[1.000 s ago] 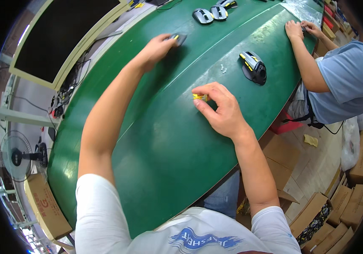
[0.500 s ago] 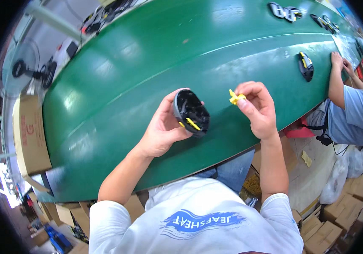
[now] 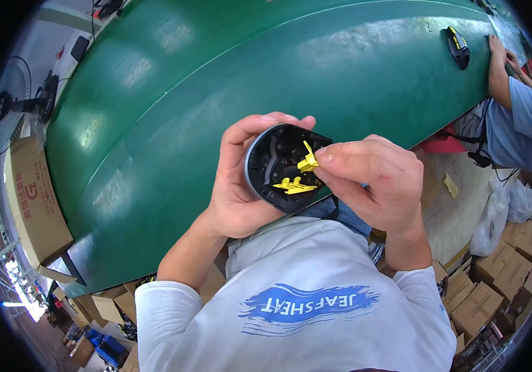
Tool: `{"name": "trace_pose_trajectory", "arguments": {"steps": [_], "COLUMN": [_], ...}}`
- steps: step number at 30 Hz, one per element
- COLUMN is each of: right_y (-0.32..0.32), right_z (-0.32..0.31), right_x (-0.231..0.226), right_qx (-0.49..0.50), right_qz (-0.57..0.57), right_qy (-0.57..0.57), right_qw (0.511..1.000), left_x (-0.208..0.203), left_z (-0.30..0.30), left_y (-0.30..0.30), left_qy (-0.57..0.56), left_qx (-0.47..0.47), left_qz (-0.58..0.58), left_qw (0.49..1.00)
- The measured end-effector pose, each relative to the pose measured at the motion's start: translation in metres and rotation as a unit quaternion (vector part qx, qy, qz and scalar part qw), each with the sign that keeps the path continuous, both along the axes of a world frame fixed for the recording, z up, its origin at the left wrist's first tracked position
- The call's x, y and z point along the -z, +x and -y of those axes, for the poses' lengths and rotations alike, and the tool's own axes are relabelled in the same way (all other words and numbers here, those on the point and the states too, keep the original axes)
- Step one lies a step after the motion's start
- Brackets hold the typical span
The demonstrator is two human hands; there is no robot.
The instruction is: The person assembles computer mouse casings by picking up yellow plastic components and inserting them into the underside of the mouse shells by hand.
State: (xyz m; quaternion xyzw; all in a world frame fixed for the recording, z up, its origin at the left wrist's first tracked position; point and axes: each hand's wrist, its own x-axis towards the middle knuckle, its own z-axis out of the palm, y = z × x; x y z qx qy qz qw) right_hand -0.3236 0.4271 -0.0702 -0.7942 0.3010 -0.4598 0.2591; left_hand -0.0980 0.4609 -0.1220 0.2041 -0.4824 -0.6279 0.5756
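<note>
My left hand (image 3: 228,192) is wrapped round a black computer mouse shell (image 3: 267,144), holding it with its hollow inside facing up. Inside the shell, near its lower edge, lies a yellow plastic strip (image 3: 295,186) with small prongs. Between thumb and forefinger, my right hand (image 3: 380,177) pinches a small yellow plastic piece (image 3: 307,163) with a thin upright tab. That piece is over the right side of the shell's hollow; whether it touches the shell I cannot tell.
Beneath my hands stretches a green tabletop (image 3: 216,87). Another black-and-yellow mouse shell (image 3: 457,48) lies at far right, near a co-worker's hand (image 3: 497,54). A cardboard box (image 3: 39,204) and a fan (image 3: 17,105) stand left; more cartons (image 3: 477,294) are stacked lower right.
My right hand has brought the yellow piece left and down to the shell. The shell has been turned so its inside shows more fully. The view has shifted too.
</note>
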Motion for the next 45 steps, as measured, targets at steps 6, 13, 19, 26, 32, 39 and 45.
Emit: {"name": "trace_pose_trajectory", "arguments": {"steps": [6, 13, 19, 26, 32, 39, 45], "right_y": [0.000, -0.005, -0.004, -0.005, -0.010, -0.017, -0.021], "right_z": [-0.009, -0.010, -0.009, -0.015, -0.025, -0.022, -0.005], "right_x": [-0.008, -0.011, 0.008, -0.009, -0.015, -0.003, 0.008], "right_qx": [-0.008, -0.038, -0.039, 0.021, -0.014, -0.029, -0.063], "right_qz": [-0.087, -0.140, -0.067, -0.147, -0.229, -0.197, -0.057], "right_qy": [0.001, 0.055, 0.098, 0.039, 0.052, 0.108, 0.130], "right_qw": [0.996, 0.988, 0.992, 0.988, 0.972, 0.974, 0.988], "left_x": [0.002, 0.007, 0.010, 0.009, 0.010, 0.011, -0.015], "left_z": [-0.007, -0.008, -0.004, -0.012, -0.018, -0.012, -0.005], "left_y": [-0.008, -0.006, -0.004, -0.012, -0.006, -0.007, 0.003], "left_qy": [0.002, -0.046, -0.090, -0.070, -0.059, -0.017, 0.124], "left_qx": [-0.012, -0.007, -0.024, -0.025, -0.029, -0.027, -0.057], "left_qz": [-0.024, 0.082, 0.134, 0.047, 0.049, 0.049, -0.052], "left_qw": [1.000, 0.996, 0.987, 0.996, 0.997, 0.998, 0.989]}}
